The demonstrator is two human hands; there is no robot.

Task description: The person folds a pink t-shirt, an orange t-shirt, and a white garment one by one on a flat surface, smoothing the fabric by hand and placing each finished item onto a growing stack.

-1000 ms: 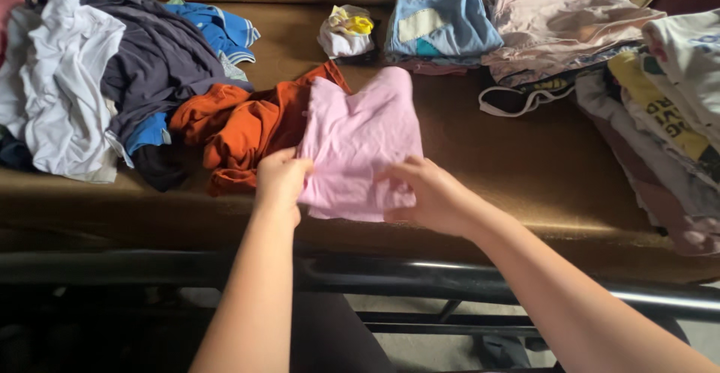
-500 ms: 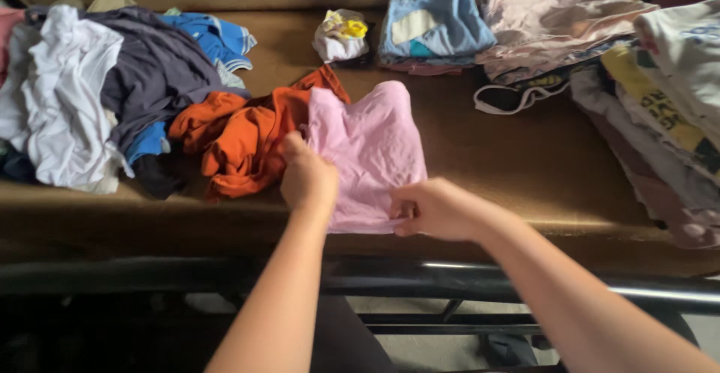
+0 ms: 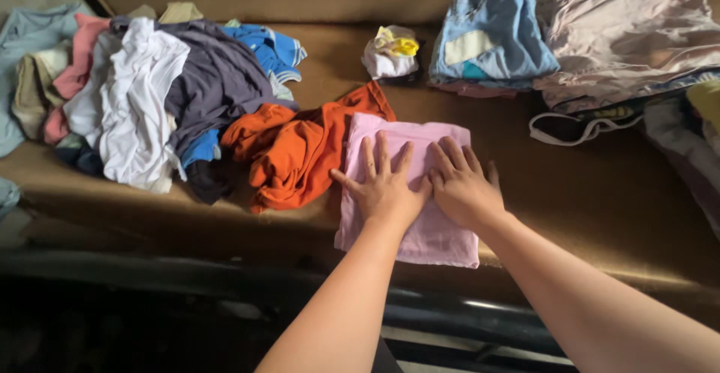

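Observation:
A folded pink garment (image 3: 409,136) lies flat on the brown cushioned seat (image 3: 570,185). My left hand (image 3: 384,185) presses flat on its middle with fingers spread. My right hand (image 3: 463,184) lies flat beside it on the same garment, fingers apart, thumbs nearly touching. Neither hand grips anything. An orange garment (image 3: 296,151) lies crumpled just left of the pink one, touching its edge.
A heap of white, purple, blue and pink clothes (image 3: 150,88) fills the left of the seat. A small white and yellow bundle (image 3: 390,52) sits at the back. Folded light blue (image 3: 491,35) and pale pink (image 3: 630,31) clothes are stacked at the right. A dark metal rail (image 3: 450,317) runs below.
Both hands let go of the pink garment's lower edge and now press flat on it. The garment has been folded into a neat rectangle on the seat. The view has shifted left.

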